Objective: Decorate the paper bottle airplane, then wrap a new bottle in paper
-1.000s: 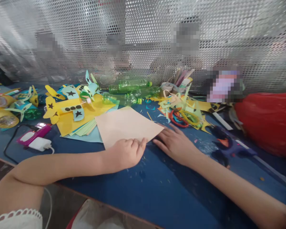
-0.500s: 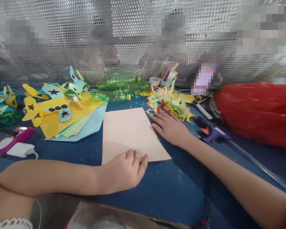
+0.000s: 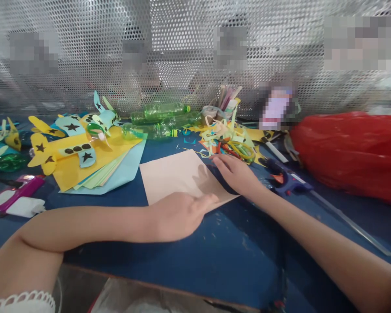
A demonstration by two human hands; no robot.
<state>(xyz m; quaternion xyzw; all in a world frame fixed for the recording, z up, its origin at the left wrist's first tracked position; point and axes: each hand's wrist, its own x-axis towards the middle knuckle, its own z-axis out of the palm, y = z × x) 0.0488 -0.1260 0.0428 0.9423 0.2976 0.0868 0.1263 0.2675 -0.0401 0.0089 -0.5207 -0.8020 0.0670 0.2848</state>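
A pale peach sheet of paper (image 3: 174, 174) lies on the blue table (image 3: 215, 256) in front of me. My left hand (image 3: 179, 215) rests flat over the sheet's near edge, fingers stretched out towards the right. My right hand (image 3: 236, 174) lies palm down on the sheet's right edge, fingers spread and pointing left. Neither hand holds anything.
A stack of coloured sheets (image 3: 101, 169) with yellow paper planes (image 3: 61, 148) lies at the left. Green plastic bottles (image 3: 159, 115) lie at the back. Paper scraps and scissors (image 3: 231, 143), a glue gun (image 3: 286, 180) and a red bag (image 3: 352, 152) sit at the right. A pink phone (image 3: 11, 195) with a white charger (image 3: 26, 207) lies far left.
The peach sheet has turned a little on the table. My left hand has opened from a loose curl to flat fingers on the sheet. My right hand stays at its right edge.
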